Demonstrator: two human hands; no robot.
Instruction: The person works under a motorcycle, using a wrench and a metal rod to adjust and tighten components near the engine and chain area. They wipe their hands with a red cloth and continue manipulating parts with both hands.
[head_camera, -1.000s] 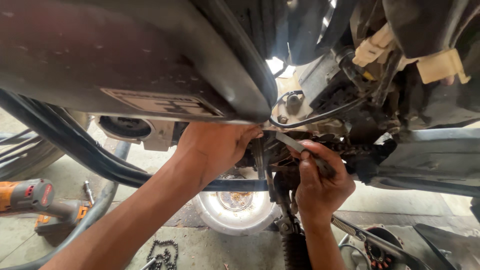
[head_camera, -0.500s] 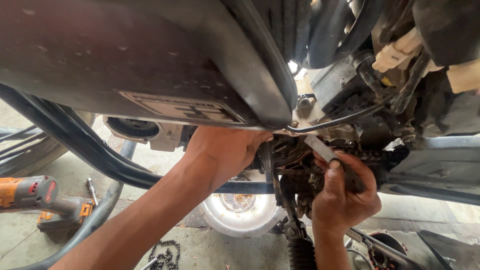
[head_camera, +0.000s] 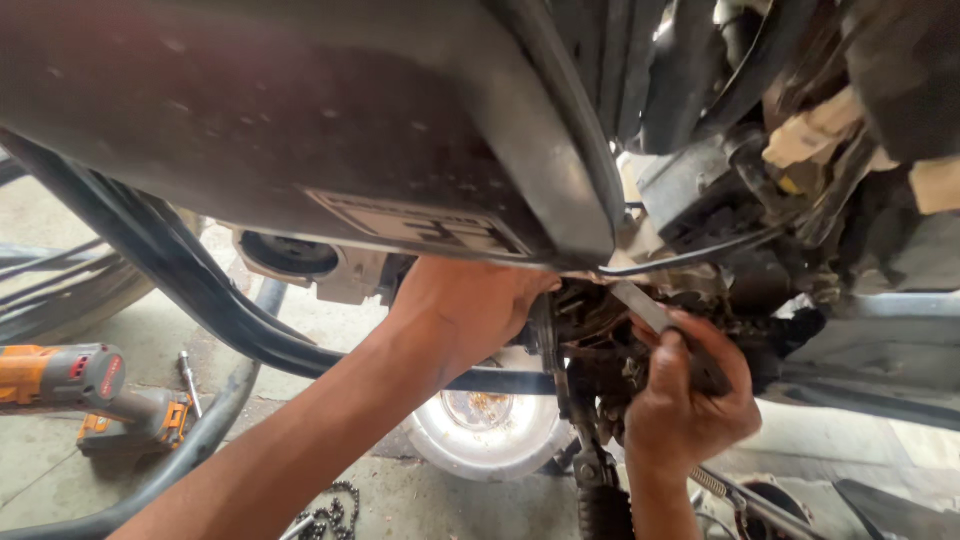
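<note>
Right hand (head_camera: 690, 410) has dropped lower, gripping one wrench (head_camera: 655, 320); left hand (head_camera: 465, 310) steady.

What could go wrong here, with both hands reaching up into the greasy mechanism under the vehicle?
1. The right hand holds a flat metal tool angled into oily parts; the grip might slip and knuckles could strike the metal.
2. The left hand sits close beside the tool's tip, so a slip may hit it.
3. The thin black cable runs just above the tool and could get snagged or nicked.
</note>
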